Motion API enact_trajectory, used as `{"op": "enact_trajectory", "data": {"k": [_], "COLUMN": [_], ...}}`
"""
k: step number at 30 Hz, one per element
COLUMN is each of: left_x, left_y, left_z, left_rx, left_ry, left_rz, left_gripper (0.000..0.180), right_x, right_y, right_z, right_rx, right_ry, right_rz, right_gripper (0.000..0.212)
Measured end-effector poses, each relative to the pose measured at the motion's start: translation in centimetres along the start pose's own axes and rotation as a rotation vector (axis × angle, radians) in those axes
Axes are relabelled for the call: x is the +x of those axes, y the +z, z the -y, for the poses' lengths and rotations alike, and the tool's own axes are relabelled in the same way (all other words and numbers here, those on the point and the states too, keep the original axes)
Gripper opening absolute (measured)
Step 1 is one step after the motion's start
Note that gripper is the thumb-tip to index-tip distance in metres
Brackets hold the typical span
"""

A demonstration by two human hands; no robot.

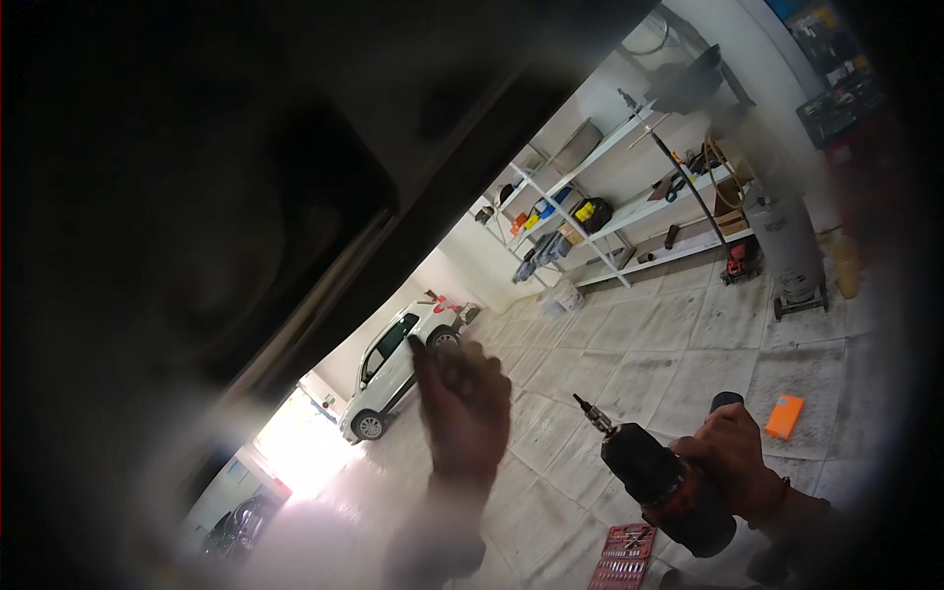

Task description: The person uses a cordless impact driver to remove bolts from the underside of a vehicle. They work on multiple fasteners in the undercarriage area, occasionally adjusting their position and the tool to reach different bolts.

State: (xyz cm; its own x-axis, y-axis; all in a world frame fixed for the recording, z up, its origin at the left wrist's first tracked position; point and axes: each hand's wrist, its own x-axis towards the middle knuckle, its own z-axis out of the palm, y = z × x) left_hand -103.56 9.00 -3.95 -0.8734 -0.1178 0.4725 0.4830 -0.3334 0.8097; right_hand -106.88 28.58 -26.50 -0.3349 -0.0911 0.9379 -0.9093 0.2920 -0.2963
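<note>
My right hand (pixel 736 454) is wrapped round the handle of a black and red cordless drill (pixel 649 470). A metal bit (pixel 592 413) sits in its chuck and points up and to the left. My left hand (pixel 470 413) is raised in the middle of the view, apart from the drill, its fingers curled. Motion blurs it; a small dark shape shows at its upper left edge, too unclear to name. Above both hands, the dark underside of a large body (pixel 393 197) fills the upper left.
On the tiled floor lie an open red tool case (pixel 623 553) and an orange box (pixel 784 417). A grey cylinder on wheels (pixel 790 246) and a red floor jack (pixel 737 264) stand near metal shelves (pixel 649 206). A white car (pixel 398 364) is parked farther back.
</note>
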Motion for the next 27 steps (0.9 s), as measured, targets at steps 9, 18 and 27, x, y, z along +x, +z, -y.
{"op": "enact_trajectory", "data": {"k": [9, 18, 27], "left_x": [5.4, 8.6, 6.7], "left_y": [0.9, -0.5, 0.4], "left_z": [-4.1, -3.6, -2.1], "left_rx": [0.204, 0.299, 0.186], "left_ry": [0.372, 0.616, 0.496], "left_rz": [0.009, 0.103, 0.076], "left_gripper": [0.04, 0.036, 0.046], "right_x": [-1.1, -2.4, -3.1], "right_y": [1.2, 3.2, 1.4], "right_z": [0.8, 0.9, 1.4], "right_rx": [0.05, -0.065, -0.099], "right_ry": [0.024, 0.064, 0.19], "right_rz": [0.059, 0.011, 0.05], "right_gripper": [0.03, 0.028, 0.035]}}
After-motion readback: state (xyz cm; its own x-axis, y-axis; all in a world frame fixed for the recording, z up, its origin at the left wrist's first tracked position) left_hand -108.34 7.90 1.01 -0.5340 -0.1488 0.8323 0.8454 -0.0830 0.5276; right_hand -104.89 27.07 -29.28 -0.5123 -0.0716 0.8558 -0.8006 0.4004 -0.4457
